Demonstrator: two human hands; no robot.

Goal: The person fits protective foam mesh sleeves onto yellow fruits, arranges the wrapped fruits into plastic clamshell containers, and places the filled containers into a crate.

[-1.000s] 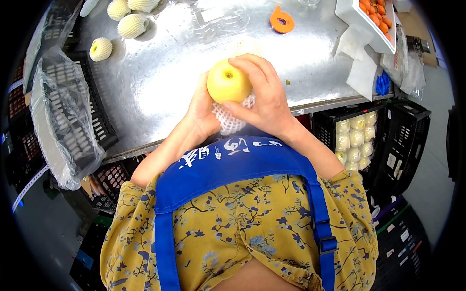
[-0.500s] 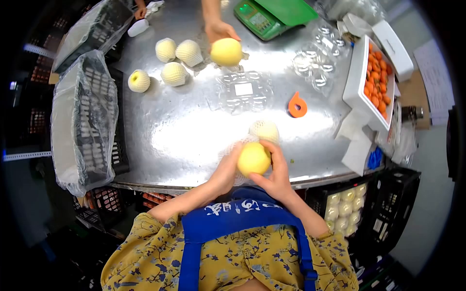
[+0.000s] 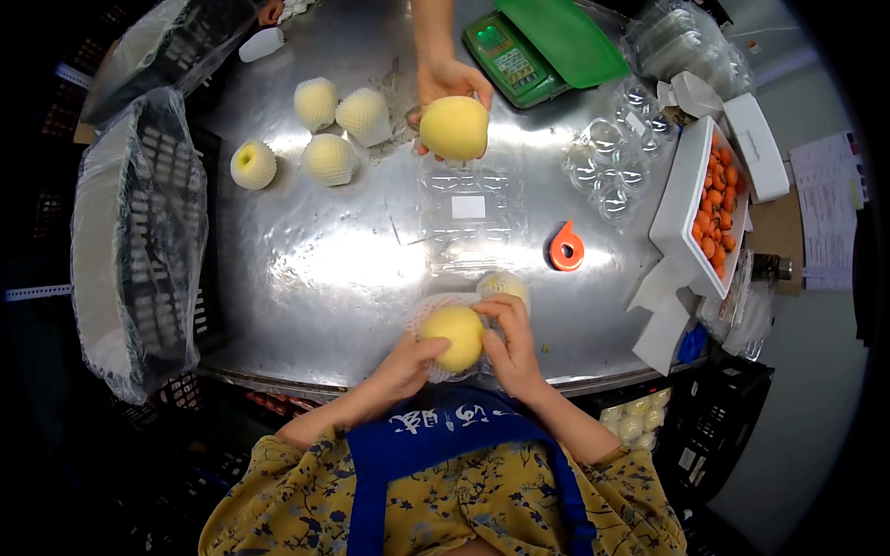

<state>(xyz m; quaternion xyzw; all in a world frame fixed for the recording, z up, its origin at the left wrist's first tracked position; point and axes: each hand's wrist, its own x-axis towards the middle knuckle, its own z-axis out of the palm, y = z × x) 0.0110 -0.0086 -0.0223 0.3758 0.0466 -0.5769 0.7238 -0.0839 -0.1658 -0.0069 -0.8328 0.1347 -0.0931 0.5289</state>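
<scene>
Low in front of my body, my left hand [image 3: 403, 365] holds a yellow apple [image 3: 451, 337], with its thumb pressed on the fruit. A white foam net [image 3: 428, 318] spreads open behind and under the apple. My right hand [image 3: 513, 350] is curled at the apple's right side, fingertips against its edge. Just beyond my right fingers sits another netted fruit [image 3: 506, 287], partly hidden. A clear plastic clamshell box [image 3: 468, 232] with a white label lies ahead. Across the table, a co-worker's hand [image 3: 443, 82] grips a bare yellow apple [image 3: 454, 128] above the clamshell's far end.
Several netted fruits [image 3: 330, 159] stand on the metal table [image 3: 315, 306] at left. Orange tape [image 3: 566, 247] lies right of the clamshell. Further off are a green scale [image 3: 514, 65], clear boxes [image 3: 603, 162] and a foam box [image 3: 681, 199] of small orange fruit. Plastic-lined crates [image 3: 139, 241] line the left edge.
The apple in my hands has moved slightly left and toward me, and my right hand's grip has shifted to its side. The co-worker's apple has come nearer, over the clamshell. My view has shifted slightly.
</scene>
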